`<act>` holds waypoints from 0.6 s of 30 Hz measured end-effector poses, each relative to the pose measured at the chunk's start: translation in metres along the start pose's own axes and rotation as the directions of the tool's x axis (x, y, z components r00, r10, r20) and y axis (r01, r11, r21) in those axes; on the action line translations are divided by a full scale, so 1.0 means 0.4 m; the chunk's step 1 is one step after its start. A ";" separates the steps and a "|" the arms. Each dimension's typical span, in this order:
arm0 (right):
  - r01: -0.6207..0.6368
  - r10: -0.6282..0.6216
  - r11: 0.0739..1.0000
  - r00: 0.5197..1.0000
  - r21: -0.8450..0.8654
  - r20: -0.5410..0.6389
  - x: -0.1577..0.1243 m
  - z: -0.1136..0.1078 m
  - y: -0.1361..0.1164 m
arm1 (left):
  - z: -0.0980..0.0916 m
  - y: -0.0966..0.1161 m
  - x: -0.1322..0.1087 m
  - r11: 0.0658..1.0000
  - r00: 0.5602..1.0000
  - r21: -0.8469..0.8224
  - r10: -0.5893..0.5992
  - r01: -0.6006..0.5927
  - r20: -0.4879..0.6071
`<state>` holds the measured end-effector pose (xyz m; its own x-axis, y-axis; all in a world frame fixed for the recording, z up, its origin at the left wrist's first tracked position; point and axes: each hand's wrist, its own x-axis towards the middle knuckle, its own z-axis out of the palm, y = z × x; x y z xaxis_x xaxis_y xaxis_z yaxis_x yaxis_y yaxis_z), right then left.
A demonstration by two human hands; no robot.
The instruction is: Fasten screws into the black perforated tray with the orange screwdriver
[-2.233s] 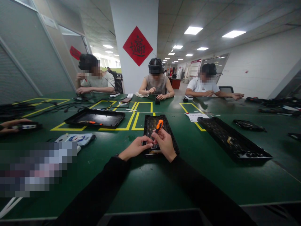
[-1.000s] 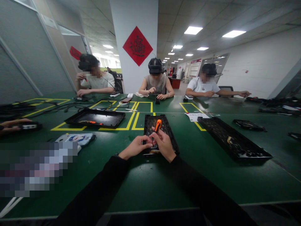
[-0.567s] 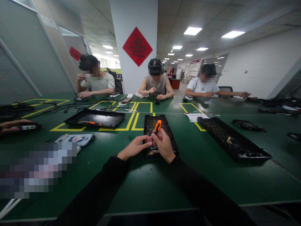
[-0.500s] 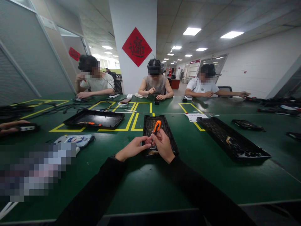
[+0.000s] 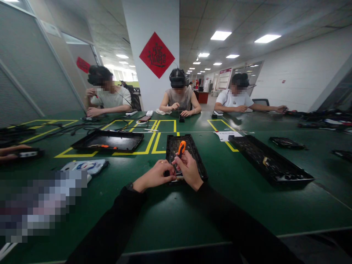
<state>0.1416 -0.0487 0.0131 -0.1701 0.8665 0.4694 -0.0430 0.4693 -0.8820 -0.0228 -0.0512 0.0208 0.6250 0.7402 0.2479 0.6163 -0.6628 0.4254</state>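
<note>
My right hand (image 5: 190, 169) is closed around a screwdriver (image 5: 182, 147) with an orange and black handle. The handle leans up and away, and its thin shaft points down toward the near end of a black plastic casing (image 5: 200, 161). My left hand (image 5: 155, 176) is beside the shaft, thumb and fingers pinched together close to the tip. Whatever lies between those fingertips is too small to make out. Both hands hover over the casing's near left part and hide some of it; its inside holds parts I cannot identify.
Larger black trays lie to the left (image 5: 134, 143) and right (image 5: 275, 170) on the green table (image 5: 176, 216). Cables (image 5: 90, 126) run across the left side. A printed pouch (image 5: 88, 167) is at left. Several people sit around the table; another person's hand (image 5: 9, 153) shows at the left edge.
My left fingers have curled in and dropped closer to the screwdriver's tip. The screwdriver has shifted slightly lower, still in my right hand. The whole view has turned a little.
</note>
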 end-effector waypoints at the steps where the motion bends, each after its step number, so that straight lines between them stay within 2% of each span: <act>1: 0.001 -0.001 1.000 1.000 0.002 0.002 0.000 0.000 0.000 | -0.001 0.002 -0.001 1.000 1.000 0.004 -0.004 0.004 0.000; 11: 0.009 -0.009 1.000 1.000 -0.021 -0.006 0.002 -0.001 0.003 | -0.003 -0.008 0.000 0.995 1.000 -0.096 -0.030 0.030 -0.005; 18: 0.052 -0.053 0.997 0.998 -0.060 -0.026 0.004 -0.004 0.012 | 0.001 -0.023 0.003 0.982 0.996 -0.189 -0.004 -0.013 -0.090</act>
<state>0.1429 -0.0449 0.0095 -0.1422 0.8443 0.5167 0.0069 0.5228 -0.8524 -0.0273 -0.0443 0.0167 0.5769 0.7502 0.3230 0.5066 -0.6389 0.5790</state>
